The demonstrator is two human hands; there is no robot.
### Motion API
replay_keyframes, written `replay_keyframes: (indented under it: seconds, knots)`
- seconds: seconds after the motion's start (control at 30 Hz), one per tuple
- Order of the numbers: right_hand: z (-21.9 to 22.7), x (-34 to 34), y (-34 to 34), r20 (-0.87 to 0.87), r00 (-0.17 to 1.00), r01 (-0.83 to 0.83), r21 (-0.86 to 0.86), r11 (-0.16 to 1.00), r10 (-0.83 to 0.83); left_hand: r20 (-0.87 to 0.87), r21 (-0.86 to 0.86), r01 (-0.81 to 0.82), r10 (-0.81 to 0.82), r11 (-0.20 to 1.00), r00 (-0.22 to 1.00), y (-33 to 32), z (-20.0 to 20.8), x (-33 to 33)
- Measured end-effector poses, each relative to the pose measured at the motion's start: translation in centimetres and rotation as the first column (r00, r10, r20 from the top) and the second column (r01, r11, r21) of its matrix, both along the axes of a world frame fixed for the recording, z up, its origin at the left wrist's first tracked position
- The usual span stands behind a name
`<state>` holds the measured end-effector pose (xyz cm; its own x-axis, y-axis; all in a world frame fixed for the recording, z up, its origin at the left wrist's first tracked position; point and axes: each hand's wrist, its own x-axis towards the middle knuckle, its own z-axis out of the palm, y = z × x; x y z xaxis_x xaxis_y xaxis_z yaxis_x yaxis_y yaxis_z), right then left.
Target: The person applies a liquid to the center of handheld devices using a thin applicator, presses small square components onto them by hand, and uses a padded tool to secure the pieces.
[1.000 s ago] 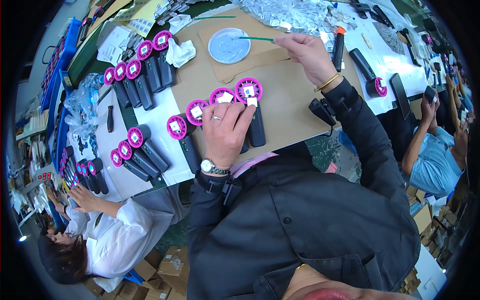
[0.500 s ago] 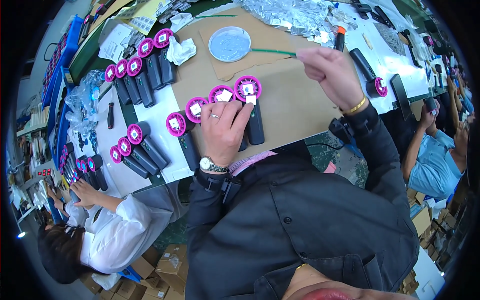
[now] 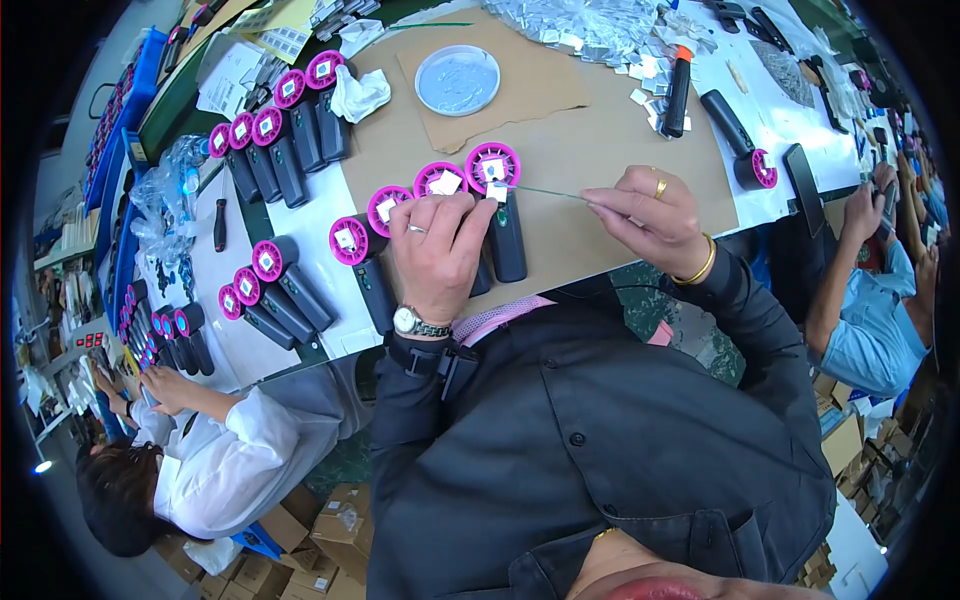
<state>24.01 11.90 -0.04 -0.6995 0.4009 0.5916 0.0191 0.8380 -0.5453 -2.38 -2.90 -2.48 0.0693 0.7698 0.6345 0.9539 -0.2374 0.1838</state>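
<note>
My right hand point(image 3: 655, 222) pinches a thin green stick point(image 3: 548, 191). Its far tip reaches the pale square in the pink round head of a dark grey handheld device point(image 3: 508, 245). My left hand point(image 3: 437, 255) is bent over the neighbouring devices, with a small whitish square piece point(image 3: 498, 190) at its fingertips, just below that pink head. Three more pink heads stand in line to the left, one with a loose-looking square piece point(image 3: 445, 184) on it. Beyond my hands, a round shallow dish point(image 3: 457, 80) of greyish paste rests on a cardboard sheet point(image 3: 540, 103).
More pink-headed devices point(image 3: 288, 172) lie in groups to the left, beside a crumpled white cloth point(image 3: 361, 96). Small silvery squares point(image 3: 590, 35) are heaped at the back, near an orange-and-black tool point(image 3: 678, 95). A co-worker in white point(image 3: 240, 450) sits at left, another in blue point(image 3: 875, 320) at right.
My right hand has come down and nearer, carrying the stick from the paste dish to the pink-headed device. My left hand stays almost in place with the square piece.
</note>
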Motion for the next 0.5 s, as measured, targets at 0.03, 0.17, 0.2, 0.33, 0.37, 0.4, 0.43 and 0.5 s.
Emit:
replay_keyframes:
  seconds: [0.03, 0.17, 0.2, 0.33, 0.37, 0.4, 0.43, 0.5]
  knots:
    - [0.03, -0.07, 0.06, 0.001, 1.000, -0.021, 0.051, 0.998, 0.021, -0.001, 0.001, -0.002, 0.002, 1.000, 1.000, 0.01, 0.00, 0.01]
    - [-0.09, -0.16, 0.19, 0.021, 0.997, -0.076, 0.235, 0.969, 0.073, 0.019, 0.020, -0.024, 0.024, 0.999, 1.000, 0.01, -0.11, 0.07]
    - [-0.20, -0.14, 0.20, 0.036, 0.996, -0.089, 0.317, 0.944, 0.082, 0.019, 0.020, -0.024, 0.023, 1.000, 1.000, 0.01, -0.15, 0.11]
    - [-0.50, 0.29, 0.33, 0.096, 0.990, -0.139, 0.476, 0.869, 0.106, 0.067, 0.022, -0.089, 0.088, 0.996, 0.994, 0.02, -0.36, 0.23]
    - [-0.55, 0.36, 0.34, 0.118, 0.987, -0.158, 0.513, 0.844, 0.113, 0.075, 0.021, -0.103, 0.101, 0.994, 0.992, 0.04, -0.40, 0.23]
    - [-0.59, 0.38, 0.31, 0.119, 0.987, -0.158, 0.513, 0.844, 0.112, 0.082, 0.019, -0.117, 0.115, 0.993, 0.990, 0.06, -0.43, 0.24]
    - [-0.60, 0.38, 0.25, 0.103, 0.988, -0.148, 0.485, 0.862, 0.112, 0.090, 0.017, -0.131, 0.129, 0.991, 0.988, 0.07, -0.46, 0.25]
    - [-0.67, 0.44, 0.09, 0.070, 0.992, -0.129, 0.429, 0.894, 0.109, 0.091, 0.017, -0.130, 0.128, 0.991, 0.988, 0.14, -0.55, 0.23]
